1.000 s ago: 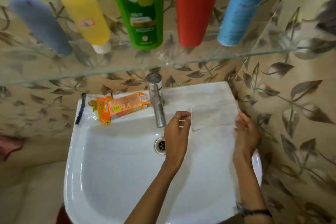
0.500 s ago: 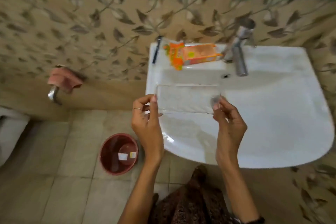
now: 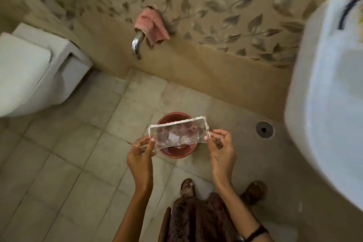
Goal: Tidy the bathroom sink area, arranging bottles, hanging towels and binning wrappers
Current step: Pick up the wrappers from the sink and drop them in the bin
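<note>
since half a second ago the view has swung left and down, away from the basin, and the clear wrapper [image 3: 177, 133] has travelled with the hands from in front of the sink to a spot over the red bin [image 3: 176, 152] on the floor. the left hand [image 3: 140, 155] is pinching the wrapper's left end between thumb and fingers, closed on the plastic, with a thin ring showing on one finger. the right hand [image 3: 221, 148] is pinching the right end in the same way, fingers pressed together on the edge. the wrapper is stretching flat and slightly tilted between the two hands, its right end higher in the picture, and the bin's dark red inside is showing through it. the bin is sitting on the beige floor tiles [image 3: 68, 153], directly beneath the wrapper in this view.

the white sink [image 3: 324, 104] is now lying at the right edge, blurred, with a dark strip near its back rim. a pink towel [image 3: 152, 25] is hanging bunched over a chrome wall tap [image 3: 137, 43] on the leaf-patterned wall. a white toilet [image 3: 35, 72] is standing at the left. a round floor drain [image 3: 264, 129] is sitting between the bin and the sink. the person's feet and patterned brown skirt [image 3: 196, 220] are showing at the bottom, and a dark band is circling the right wrist.
</note>
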Demonstrator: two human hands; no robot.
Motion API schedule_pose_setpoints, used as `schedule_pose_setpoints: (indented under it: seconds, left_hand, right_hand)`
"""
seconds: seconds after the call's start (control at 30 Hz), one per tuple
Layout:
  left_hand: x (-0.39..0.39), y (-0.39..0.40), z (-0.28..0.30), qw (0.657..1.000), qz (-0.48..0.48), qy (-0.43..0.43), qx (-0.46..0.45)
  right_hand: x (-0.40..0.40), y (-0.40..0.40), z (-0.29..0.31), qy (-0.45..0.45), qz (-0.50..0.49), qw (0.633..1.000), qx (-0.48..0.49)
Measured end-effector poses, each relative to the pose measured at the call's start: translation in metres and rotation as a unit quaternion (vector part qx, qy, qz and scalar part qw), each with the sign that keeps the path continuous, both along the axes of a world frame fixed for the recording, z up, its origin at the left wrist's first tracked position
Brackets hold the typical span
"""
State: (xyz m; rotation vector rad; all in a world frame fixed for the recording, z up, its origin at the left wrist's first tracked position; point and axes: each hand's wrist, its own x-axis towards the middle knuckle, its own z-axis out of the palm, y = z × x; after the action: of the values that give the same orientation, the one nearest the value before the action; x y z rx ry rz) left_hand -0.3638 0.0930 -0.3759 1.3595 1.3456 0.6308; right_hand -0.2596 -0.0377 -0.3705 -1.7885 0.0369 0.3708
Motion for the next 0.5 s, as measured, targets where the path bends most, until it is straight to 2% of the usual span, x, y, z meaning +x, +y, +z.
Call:
schedule_pose_setpoints:
  seconds: [0.1, 0.2, 0.37, 0.5]
  left_hand:
    - [0.0, 0.013, -0.088, 0.984, 0.073, 0.001, -0.163]
    - [0.003, 0.025, -0.17, 0.965, 0.067, 0.024, -0.253]
    - [0.002, 0.047, -0.272, 0.954, -0.064, 0.045, -0.29]
    - [-0.002, 0.057, -0.34, 0.951, -0.109, 0.069, -0.28]
  right_hand:
    - [0.01, 0.022, -0.087, 0.043, 0.069, 0.994, -0.073]
    - [0.028, 0.04, -0.169, 0.054, 0.135, 0.979, -0.139]
    - [0.047, 0.058, -0.283, 0.096, 0.216, 0.951, -0.2]
    - [0.048, 0.068, -0.356, 0.137, 0.248, 0.937, -0.206]
